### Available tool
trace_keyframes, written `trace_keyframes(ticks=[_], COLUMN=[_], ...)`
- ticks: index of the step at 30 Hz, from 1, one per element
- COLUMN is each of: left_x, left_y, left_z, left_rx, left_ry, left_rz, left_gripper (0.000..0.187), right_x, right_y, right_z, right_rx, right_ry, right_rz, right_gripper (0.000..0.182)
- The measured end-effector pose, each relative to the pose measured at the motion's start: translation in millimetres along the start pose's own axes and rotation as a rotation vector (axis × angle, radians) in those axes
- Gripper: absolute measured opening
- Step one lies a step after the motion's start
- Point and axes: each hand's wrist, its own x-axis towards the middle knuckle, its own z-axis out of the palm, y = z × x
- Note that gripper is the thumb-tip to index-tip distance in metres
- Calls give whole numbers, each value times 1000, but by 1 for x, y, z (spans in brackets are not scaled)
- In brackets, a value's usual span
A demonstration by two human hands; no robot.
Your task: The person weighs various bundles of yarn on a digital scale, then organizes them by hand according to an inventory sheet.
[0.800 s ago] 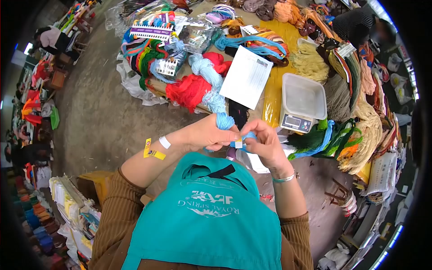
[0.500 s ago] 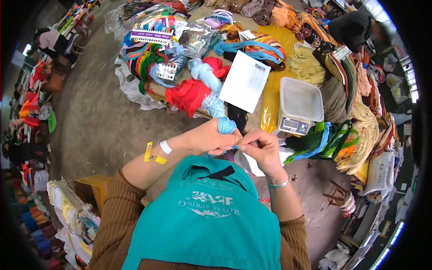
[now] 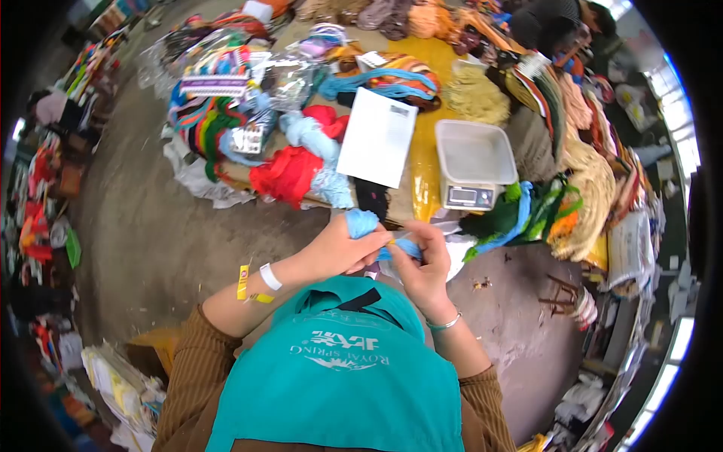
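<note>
Light blue yarn [image 3: 361, 223] is bunched in my left hand [image 3: 335, 247], whose fingers are closed round it. My right hand [image 3: 423, 270] is beside it, thumb and forefinger close to the left fingertips; more blue yarn [image 3: 407, 248] runs between the two hands. Whatever lies between the right fingertips is too small to make out. Just beyond my hands lies a white printed sheet [image 3: 376, 137]. To its right a clear plastic tub [image 3: 476, 153] rests on a digital scale [image 3: 468, 197].
Red yarn [image 3: 286, 175] and pale blue yarn [image 3: 330, 184] lie left of the sheet. Green yarn [image 3: 497, 224] and cream yarn [image 3: 591, 203] hang at the right. A small wooden stool [image 3: 559, 295] stands on the floor. Another person [image 3: 546, 22] bends over at the upper right.
The view has shifted, so the table's things appear further left. My right fingers have spread a little, and more blue yarn shows between my hands. The other person's pose has changed.
</note>
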Motion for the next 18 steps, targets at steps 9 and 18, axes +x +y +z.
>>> trace_keyframes(ticks=[9,18], left_x=[24,35], left_y=[-26,-54], left_z=[15,-23], left_rx=[164,-66], left_ry=[-179,-163], left_rz=[-46,-215], left_gripper=[12,31], right_x=[-19,-60], right_y=[-10,-34], right_z=[-46,-181], right_rx=[-378,-182], right_ry=[-171,-57], right_rz=[254,535], right_gripper=[21,12])
